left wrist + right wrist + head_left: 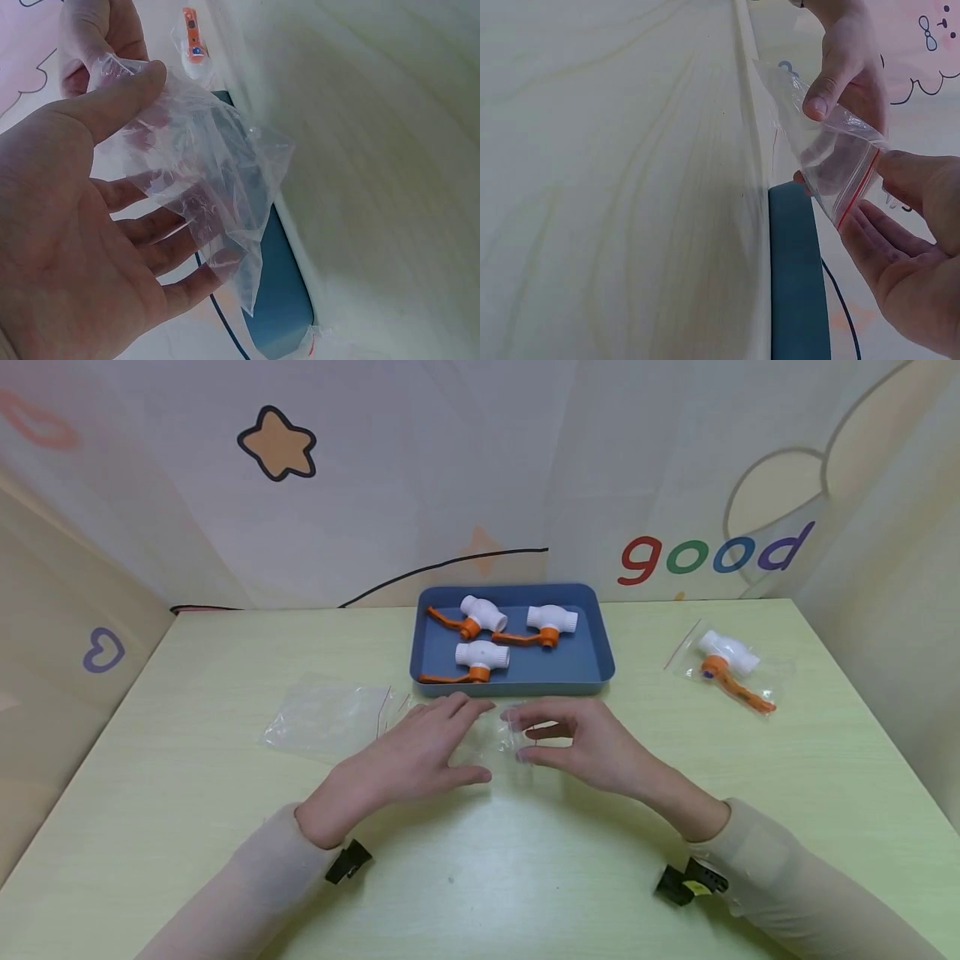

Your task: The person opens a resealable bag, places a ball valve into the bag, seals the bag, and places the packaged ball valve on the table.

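A clear zip-lock bag (504,739) with a red line along its mouth is held up just in front of the blue tray. My right hand (592,747) pinches it at the red-lined end (861,184) between thumb and fingers. At the other end, my left hand (423,752) has its thumb and fingers spread apart around the plastic. The left wrist view shows the left fingers (161,247) loosely extended behind the crumpled bag (225,172), the thumb on the near side. No valve shows inside this bag.
Three white ball valves with orange handles, one of them the front valve (482,655), lie in the blue tray (555,672). Flat clear bags (326,718) lie left on the table. A bagged valve (727,653) lies at the right. A curtain (450,468) hangs behind.
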`<state>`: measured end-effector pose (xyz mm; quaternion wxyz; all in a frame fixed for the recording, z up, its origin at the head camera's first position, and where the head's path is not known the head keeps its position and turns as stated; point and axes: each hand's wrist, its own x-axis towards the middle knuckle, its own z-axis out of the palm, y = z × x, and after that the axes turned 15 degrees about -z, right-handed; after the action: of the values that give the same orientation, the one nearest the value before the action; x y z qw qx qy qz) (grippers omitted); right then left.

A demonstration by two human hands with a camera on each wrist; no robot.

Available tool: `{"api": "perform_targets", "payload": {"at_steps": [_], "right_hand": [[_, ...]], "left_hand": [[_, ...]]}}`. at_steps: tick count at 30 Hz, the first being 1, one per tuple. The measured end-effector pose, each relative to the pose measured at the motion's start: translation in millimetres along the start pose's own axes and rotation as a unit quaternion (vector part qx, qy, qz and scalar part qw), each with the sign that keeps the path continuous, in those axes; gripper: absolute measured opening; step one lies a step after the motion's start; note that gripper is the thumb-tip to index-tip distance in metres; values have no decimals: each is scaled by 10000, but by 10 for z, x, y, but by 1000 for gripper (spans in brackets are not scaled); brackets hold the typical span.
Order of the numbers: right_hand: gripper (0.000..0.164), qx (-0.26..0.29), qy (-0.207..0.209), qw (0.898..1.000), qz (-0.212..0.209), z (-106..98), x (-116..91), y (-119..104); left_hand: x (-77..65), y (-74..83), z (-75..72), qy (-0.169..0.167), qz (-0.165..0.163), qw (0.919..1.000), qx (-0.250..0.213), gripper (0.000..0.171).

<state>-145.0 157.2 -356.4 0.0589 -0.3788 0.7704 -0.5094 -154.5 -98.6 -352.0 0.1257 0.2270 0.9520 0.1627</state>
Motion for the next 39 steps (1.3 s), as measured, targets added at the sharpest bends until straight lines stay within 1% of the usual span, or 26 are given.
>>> {"api": "perform_targets", "payload": {"at_steps": [4, 10, 12, 20, 24, 28, 33, 35, 39], "right_hand": [[50, -104, -3, 9999, -137, -9, 0, 14], [49, -233, 10, 9994, -268, -38, 3, 13], [49, -261, -1, 9992, -292, -51, 2, 11], [49, -280, -26, 9992, -281, -55, 17, 6], [46, -427, -20, 9986, -306, -46, 32, -3], [43, -504, -9, 9980, -389, -32, 45, -5], [42, -528, 33, 9974, -480, -7, 58, -23], [42, -599, 58, 9969, -502, 2, 62, -24], [39, -715, 190, 9960, -502, 18, 63, -10]], "left_hand": [[2, -23, -13, -92, -16, 9999, -100, 83], [-11, -56, -46, -388, -351, 9986, -14, 92], [-15, -73, -54, -441, -418, 9982, 5, 93], [-19, -131, -52, -483, -448, 9978, -3, 92], [-28, -121, -44, -336, -370, 9986, -180, 94], [-32, -92, -43, -221, -149, 9988, -422, 93], [-27, -74, -31, -191, 129, 9980, -587, 84], [-24, -68, -26, -146, 151, 9979, -605, 80], [-18, -57, -12, -149, 74, 9972, -735, 76]]}}
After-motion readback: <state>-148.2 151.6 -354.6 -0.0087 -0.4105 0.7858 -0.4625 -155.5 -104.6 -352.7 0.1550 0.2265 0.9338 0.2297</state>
